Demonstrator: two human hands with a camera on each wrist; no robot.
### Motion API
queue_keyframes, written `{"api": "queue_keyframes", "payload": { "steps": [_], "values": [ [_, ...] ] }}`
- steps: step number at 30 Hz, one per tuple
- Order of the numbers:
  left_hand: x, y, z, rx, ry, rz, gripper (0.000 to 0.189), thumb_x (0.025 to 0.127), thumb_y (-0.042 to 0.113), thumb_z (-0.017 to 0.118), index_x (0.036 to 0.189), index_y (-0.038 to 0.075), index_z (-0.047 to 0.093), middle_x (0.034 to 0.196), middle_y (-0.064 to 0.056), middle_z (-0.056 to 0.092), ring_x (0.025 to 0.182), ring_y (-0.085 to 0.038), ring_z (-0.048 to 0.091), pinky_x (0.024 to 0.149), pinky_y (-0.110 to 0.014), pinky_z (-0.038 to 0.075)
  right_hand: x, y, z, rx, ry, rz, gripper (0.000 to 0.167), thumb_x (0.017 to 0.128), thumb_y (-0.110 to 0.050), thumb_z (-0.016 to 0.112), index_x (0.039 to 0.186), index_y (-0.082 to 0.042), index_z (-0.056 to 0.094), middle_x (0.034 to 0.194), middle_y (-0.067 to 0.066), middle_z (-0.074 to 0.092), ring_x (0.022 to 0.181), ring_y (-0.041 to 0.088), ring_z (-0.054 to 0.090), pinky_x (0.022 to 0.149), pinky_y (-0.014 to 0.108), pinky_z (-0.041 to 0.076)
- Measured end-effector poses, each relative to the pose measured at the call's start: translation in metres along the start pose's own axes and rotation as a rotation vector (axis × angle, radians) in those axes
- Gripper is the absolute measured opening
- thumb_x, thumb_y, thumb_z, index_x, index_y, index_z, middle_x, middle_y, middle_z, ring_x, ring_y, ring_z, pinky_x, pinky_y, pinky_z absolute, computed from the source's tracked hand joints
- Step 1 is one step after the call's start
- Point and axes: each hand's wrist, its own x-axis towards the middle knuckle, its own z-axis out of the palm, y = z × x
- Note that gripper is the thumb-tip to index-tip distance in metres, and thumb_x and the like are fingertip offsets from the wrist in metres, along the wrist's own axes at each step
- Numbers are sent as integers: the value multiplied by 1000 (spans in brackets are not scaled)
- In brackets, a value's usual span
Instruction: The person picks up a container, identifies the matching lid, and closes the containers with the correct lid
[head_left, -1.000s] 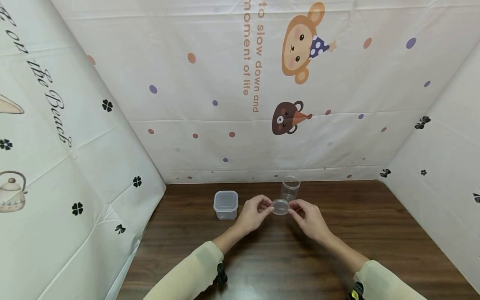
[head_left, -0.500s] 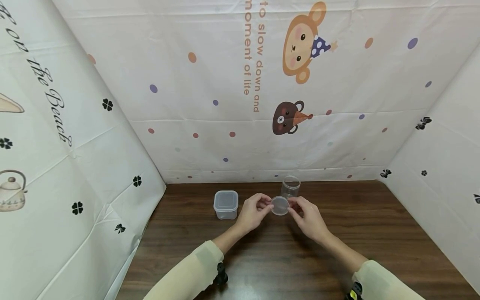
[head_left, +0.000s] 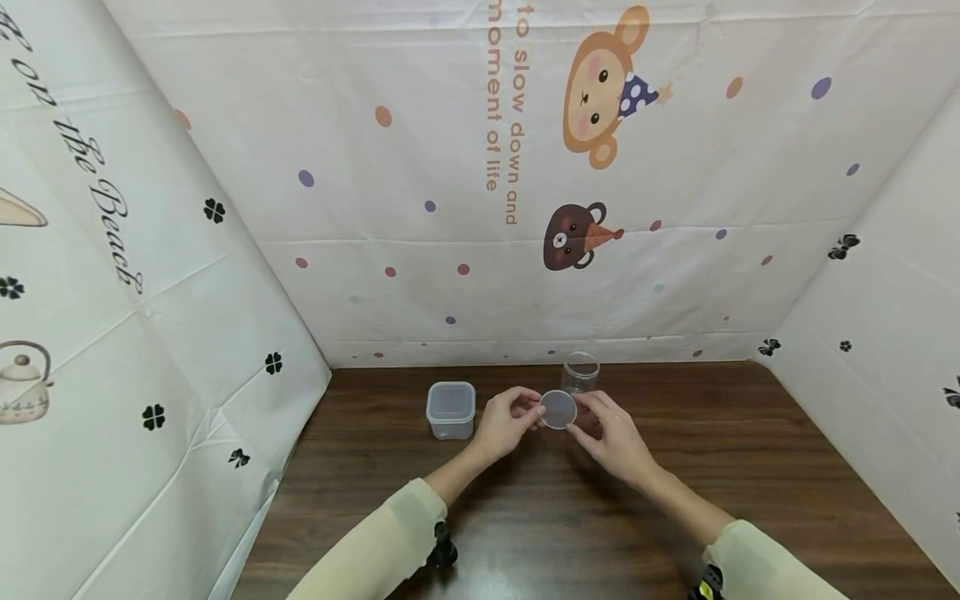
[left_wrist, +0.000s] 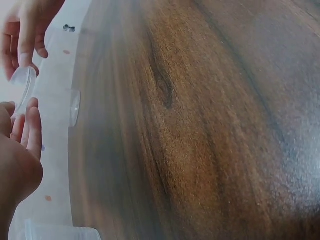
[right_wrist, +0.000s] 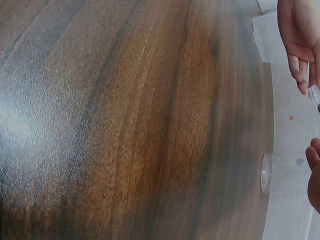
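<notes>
A round, clear lid [head_left: 558, 410] is held between both hands, its flat face turned toward the head camera. My left hand [head_left: 506, 425] pinches its left edge between thumb and fingers. On the opposite edge, my right hand [head_left: 617, 437] grips it with the thumb low and the fingers higher up. In the left wrist view the lid [left_wrist: 22, 87] appears edge-on between the two hands. Just behind it stands a clear cylindrical jar [head_left: 581, 371] with an open top, its lower part hidden by the lid and right hand.
A square translucent container [head_left: 451, 410] with its lid on stands left of my left hand. The dark wooden table [head_left: 540, 533] ends at a white printed cloth [head_left: 420, 308] at the back, with more cloth on both sides.
The lid has been tilted up from nearly flat to facing the head camera. The right thumb has slid a little lower and left along the edge. The jar and square container have stayed put.
</notes>
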Motion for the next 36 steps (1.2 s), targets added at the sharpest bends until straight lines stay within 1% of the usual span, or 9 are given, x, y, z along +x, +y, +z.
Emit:
{"api": "queue_keyframes", "payload": {
  "steps": [5,13,15,20,25,28,30,32,36],
  "values": [
    [1,-1,1,-31,-4,-28,17,101,7,74,116,0,72,99,-13,74,82,-28,78,78,-51,64,-1,0,0,-26,-30,24,63,81,-8,93,137,1,65,122,8,66,104,21,67,77,37,61],
    [5,5,5,-59,-26,-64,19,101,3,71,118,-5,70,100,-16,73,86,-35,77,78,-47,65,2,1,-1,-35,-15,6,69,80,-10,94,139,5,62,126,11,64,106,22,66,76,41,61],
    [5,6,4,-61,-31,-63,18,101,5,73,117,-4,71,98,-13,74,84,-29,78,77,-43,65,2,0,-1,-29,-16,3,69,80,-9,94,139,5,62,127,13,63,107,23,65,76,44,62],
    [6,7,5,-58,-36,-70,18,101,6,72,117,-3,72,96,-9,73,80,-21,76,78,-45,65,2,1,-2,-28,-22,8,70,79,-6,94,139,6,61,127,14,63,108,26,66,76,46,62],
    [8,5,7,-67,-39,-82,17,101,4,72,117,-3,72,97,-11,73,81,-21,76,78,-42,65,3,1,-2,-30,-24,17,70,79,-6,95,139,6,62,127,14,63,107,27,66,76,43,62],
    [9,6,9,-61,-44,-81,18,102,5,72,118,-3,72,98,-12,73,82,-22,77,77,-38,65,3,1,-2,-26,-25,33,70,78,-6,95,139,5,62,127,13,64,107,26,66,76,45,62],
    [8,8,8,-25,-48,-68,20,102,6,71,121,-2,72,101,-11,74,85,-21,77,77,-33,65,3,1,-3,-20,-27,43,69,78,-6,95,138,5,62,127,14,64,107,26,66,77,48,62],
    [7,10,8,49,-54,-44,23,103,8,71,124,1,72,107,-9,74,92,-18,76,79,-28,63,3,1,-3,-10,-33,54,69,79,-6,95,138,6,62,127,15,64,107,27,66,77,51,62],
    [5,13,7,182,-78,17,28,103,12,72,130,4,71,120,-5,72,107,-14,72,87,-21,59,3,1,-5,2,-49,78,66,81,-7,94,137,5,62,127,15,63,108,27,67,80,47,63]
  ]
}}
